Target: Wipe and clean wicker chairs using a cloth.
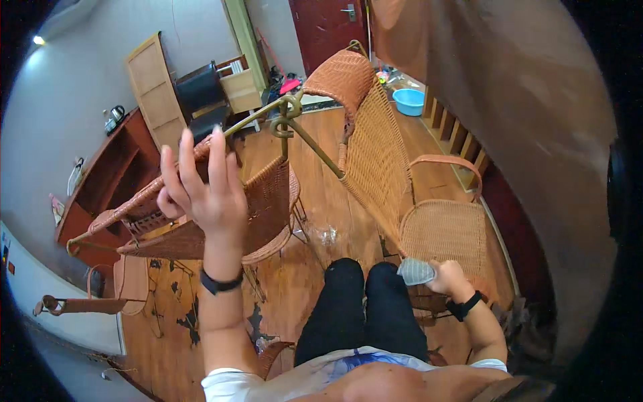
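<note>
1. The left hand [204, 191], fingers spread apart, steadied the tipped wicker chair [201, 221]; a firmer hold on its frame would, by judgement, serve better.
2. The right hand [447, 276] was clamped on a grey cloth [415, 271] beside the upright wicker chair [402, 181].
3. Counted: two chairs, one cloth.

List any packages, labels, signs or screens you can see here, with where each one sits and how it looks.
Sticker: on the white wall at far left, small, red.
Clear plastic wrapper: on the wooden floor between the two wicker chairs, crumpled and see-through.
No screens or signs show.
</note>
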### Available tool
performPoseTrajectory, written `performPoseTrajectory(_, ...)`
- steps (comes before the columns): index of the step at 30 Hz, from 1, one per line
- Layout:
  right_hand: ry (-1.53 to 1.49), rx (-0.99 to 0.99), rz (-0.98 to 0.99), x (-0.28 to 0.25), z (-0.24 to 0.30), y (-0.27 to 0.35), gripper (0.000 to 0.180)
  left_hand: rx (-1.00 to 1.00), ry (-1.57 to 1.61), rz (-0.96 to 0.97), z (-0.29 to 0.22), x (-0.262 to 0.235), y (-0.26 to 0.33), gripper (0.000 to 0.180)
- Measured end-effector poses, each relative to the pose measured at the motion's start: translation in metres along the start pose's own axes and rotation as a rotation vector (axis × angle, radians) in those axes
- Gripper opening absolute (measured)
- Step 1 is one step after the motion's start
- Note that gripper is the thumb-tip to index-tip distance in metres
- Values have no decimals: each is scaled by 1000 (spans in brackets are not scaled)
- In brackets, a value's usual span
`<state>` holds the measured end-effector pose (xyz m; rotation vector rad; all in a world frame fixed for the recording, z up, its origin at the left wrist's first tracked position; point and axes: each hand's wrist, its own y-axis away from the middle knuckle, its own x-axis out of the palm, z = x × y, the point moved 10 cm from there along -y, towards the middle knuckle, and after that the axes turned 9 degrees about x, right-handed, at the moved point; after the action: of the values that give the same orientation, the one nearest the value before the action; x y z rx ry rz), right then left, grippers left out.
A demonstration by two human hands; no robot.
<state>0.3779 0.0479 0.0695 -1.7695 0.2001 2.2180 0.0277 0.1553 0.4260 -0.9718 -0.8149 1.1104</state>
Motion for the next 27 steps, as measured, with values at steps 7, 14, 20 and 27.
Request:
performPoseTrajectory(7,20,-10,-67,-7,0,7,30,82,-253,-68,18,30,1,27)
performPoseTrajectory(14,33,76,-90,-10,-10,18,35,4,-150,52,45,70,-9,30)
performPoseTrajectory(20,18,73,-123,-17,-7,16,24,91,-105,30,28,9,21,35)
performPoseTrajectory(27,12,164,-68,-3,-31,14,26,70,-22,8,47,-21,31,25)
